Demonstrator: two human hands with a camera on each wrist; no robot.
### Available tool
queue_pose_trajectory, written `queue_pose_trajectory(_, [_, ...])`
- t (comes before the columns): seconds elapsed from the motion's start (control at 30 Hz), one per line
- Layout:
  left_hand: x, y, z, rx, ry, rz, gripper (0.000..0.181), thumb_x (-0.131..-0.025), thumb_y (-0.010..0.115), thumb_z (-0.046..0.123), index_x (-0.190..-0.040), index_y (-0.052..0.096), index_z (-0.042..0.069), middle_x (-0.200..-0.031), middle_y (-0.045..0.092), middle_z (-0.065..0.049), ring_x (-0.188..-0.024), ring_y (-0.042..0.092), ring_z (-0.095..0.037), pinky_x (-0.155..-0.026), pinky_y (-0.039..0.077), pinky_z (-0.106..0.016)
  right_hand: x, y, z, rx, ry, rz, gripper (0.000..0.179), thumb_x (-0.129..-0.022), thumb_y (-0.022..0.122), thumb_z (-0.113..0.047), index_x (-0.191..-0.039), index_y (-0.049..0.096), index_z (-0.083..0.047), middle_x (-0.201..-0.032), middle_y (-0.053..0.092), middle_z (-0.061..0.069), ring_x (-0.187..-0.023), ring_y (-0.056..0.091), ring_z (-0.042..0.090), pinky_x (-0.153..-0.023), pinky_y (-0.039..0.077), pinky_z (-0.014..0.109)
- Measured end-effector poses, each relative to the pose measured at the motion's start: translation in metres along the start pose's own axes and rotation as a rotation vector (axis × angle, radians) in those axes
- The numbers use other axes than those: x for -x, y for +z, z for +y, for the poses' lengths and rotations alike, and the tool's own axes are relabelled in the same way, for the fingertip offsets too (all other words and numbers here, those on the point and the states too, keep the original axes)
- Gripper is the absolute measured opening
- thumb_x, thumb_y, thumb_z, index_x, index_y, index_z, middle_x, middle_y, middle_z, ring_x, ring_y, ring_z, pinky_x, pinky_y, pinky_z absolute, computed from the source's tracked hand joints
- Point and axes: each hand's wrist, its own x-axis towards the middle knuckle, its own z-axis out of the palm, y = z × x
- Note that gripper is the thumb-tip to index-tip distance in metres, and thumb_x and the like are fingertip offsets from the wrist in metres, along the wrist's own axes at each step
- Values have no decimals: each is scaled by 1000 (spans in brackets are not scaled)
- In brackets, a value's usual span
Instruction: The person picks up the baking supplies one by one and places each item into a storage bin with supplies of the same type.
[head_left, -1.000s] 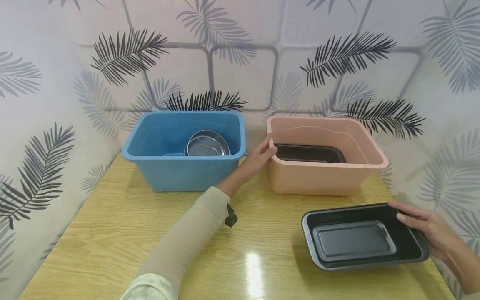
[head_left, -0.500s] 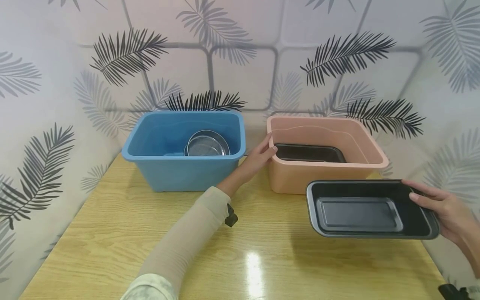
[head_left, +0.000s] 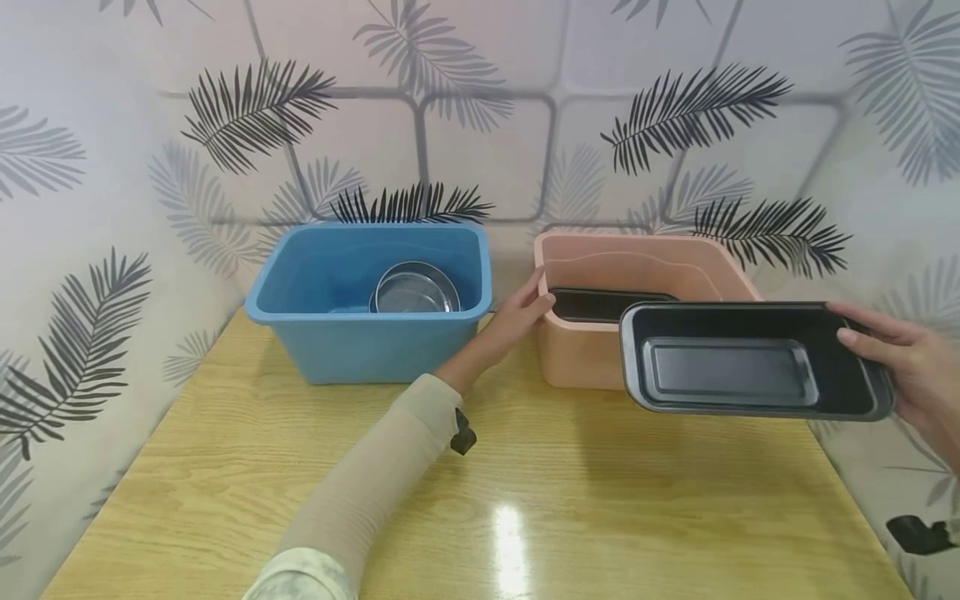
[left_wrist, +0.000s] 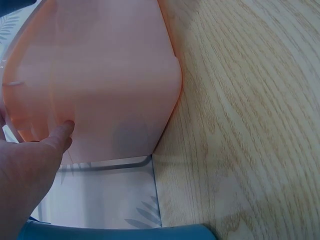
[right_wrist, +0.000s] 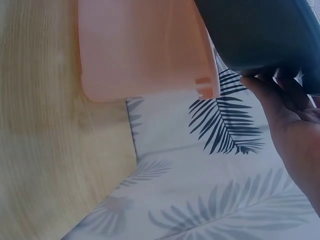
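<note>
My right hand (head_left: pixel 918 367) grips a dark non-stick loaf pan (head_left: pixel 731 371) by its right end, with the thumb over the rim. The pan is held up off the table, its inside turned towards me, and it covers the right front of the pink plastic bin (head_left: pixel 577 354). My left hand (head_left: pixel 513 321) holds that bin's rim at its left end; in the left wrist view a fingertip (left_wrist: pixel 69 125) presses the outer wall. Inside the pink bin lies another dark pan (head_left: pixel 600 304), partly hidden. The right wrist view shows the held pan (right_wrist: pixel 260 35) from its outer side, over the fingers.
A blue plastic bin (head_left: pixel 375 346) stands on the left, with round metal pans (head_left: pixel 416 292) in its right half. Both bins stand at the back of the wooden table (head_left: pixel 300 467), close to the patterned wall covering (head_left: pixel 487 150). My left forearm (head_left: pixel 375 475) reaches across the table.
My right hand has raised the loaf pan from low over the table up and slightly right, to in front of the pink bin. The left hand stays on the bin's rim.
</note>
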Motion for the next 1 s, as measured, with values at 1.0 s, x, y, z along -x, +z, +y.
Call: queue_pose_trajectory(1.0, [2,-2,2,3,-1,-26,68,-107,50,30,-164,13,21,-170,14,-5,-151,31,-23,-118,38,-41,-100,6,-31,5,42,112,38,-100,52,8,-117,76,-16,-100,77,0,-81,77,19,-64,62,30])
